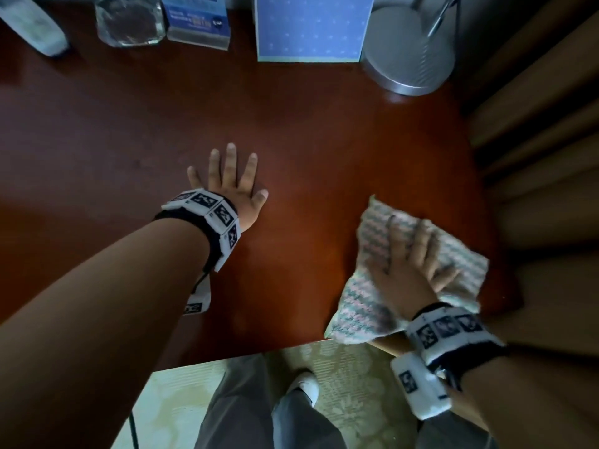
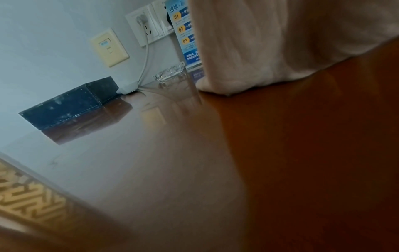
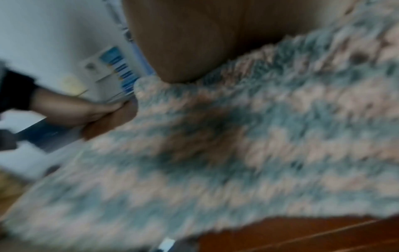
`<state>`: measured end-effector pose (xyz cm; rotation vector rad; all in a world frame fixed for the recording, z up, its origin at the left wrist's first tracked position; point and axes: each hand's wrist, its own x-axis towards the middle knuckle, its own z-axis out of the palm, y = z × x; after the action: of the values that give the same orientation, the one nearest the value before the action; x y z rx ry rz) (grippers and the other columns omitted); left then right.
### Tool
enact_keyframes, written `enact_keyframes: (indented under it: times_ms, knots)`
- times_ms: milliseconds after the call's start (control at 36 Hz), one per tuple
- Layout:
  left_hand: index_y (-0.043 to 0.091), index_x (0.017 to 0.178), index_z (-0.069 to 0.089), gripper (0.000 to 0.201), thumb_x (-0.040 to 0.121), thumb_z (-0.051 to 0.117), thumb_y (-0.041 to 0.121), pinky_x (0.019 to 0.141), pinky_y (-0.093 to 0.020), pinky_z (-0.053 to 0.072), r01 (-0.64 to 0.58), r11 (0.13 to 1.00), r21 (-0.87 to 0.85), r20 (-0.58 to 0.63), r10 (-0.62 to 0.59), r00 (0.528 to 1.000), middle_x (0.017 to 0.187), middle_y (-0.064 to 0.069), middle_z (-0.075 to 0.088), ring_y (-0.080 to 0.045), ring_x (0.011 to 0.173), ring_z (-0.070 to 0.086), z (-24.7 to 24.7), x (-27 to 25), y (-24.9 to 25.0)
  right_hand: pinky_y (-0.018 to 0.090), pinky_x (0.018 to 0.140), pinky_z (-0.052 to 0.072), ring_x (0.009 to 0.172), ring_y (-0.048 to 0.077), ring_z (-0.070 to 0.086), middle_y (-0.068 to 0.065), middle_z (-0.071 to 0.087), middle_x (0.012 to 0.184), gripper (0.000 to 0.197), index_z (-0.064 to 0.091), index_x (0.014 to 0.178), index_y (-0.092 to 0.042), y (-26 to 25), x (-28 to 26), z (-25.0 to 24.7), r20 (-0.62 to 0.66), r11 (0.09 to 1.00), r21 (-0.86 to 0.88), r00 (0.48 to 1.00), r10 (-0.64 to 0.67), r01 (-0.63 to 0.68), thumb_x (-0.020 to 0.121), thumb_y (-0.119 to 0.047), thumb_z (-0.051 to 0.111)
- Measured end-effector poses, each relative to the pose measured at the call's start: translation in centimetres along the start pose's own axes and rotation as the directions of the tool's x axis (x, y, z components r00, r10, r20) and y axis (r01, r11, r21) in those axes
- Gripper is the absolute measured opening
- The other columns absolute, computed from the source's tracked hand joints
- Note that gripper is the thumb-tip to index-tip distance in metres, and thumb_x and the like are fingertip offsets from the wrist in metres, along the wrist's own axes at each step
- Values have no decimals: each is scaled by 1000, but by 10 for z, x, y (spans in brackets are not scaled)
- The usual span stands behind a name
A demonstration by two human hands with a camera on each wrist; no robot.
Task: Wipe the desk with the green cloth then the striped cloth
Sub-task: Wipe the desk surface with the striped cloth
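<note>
Here, at the far left edge of the desk (image 1: 308,131), a dark box (image 2: 64,109) sits by the wall, with a glass ashtray (image 1: 129,21), a blue sign (image 1: 197,21) and a lamp base (image 1: 408,56) along the back. The left hand (image 1: 230,186) lies flat on the bare wood, fingers straight and spread, holding nothing. Well apart to its right, the striped cloth (image 1: 376,244) lies spread at the desk's near right corner, one edge hanging past the front. The right hand (image 1: 411,257) presses down on its middle with straight fingers, cloth showing on every side of the palm.
</note>
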<state>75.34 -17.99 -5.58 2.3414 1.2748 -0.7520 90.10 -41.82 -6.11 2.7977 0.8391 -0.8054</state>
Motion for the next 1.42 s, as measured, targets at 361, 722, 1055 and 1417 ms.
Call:
enact_keyframes:
  times_ms: [361, 722, 1055, 1417]
  knots:
    - [34, 142, -28, 62, 98, 11, 53, 112, -58, -11, 19, 1000, 19, -14, -19, 1000, 149, 0, -37, -26, 139, -30, -3, 2, 4, 68, 99, -24, 131, 26, -45, -3, -45, 145, 74, -18, 142, -51, -89, -56, 36, 124, 909, -63, 907, -402, 411, 83, -79, 17]
    - [23, 145, 18, 56, 97, 15, 52, 111, -63, -4, -96, 973, 212, -163, 132, 978, 152, -6, 15, -28, 142, 6, -49, 19, 8, 67, 102, -23, 132, 20, -45, -11, -45, 145, 72, -24, 137, -58, -72, -39, 18, 124, 945, -55, 941, -314, 322, 79, -81, 15]
    - [23, 149, -16, 62, 100, 14, 45, 114, -55, -10, -153, 982, 110, -125, 167, 978, 154, 0, -27, -21, 142, -24, -53, 72, 27, 68, 102, -21, 134, 23, -41, -8, -44, 146, 75, -22, 139, -54, -85, 23, -11, 103, 957, -26, 953, -286, 290, 83, -80, 19]
    - [20, 151, 15, 84, 79, -9, 58, 111, -58, 4, -241, 968, 68, -349, 249, 903, 158, -6, 8, -27, 145, 11, -24, 90, 21, 66, 102, -19, 141, 27, -29, -6, -31, 154, 75, -12, 145, -50, -133, 145, -71, -11, 961, 7, 961, -275, 275, 86, -75, 27]
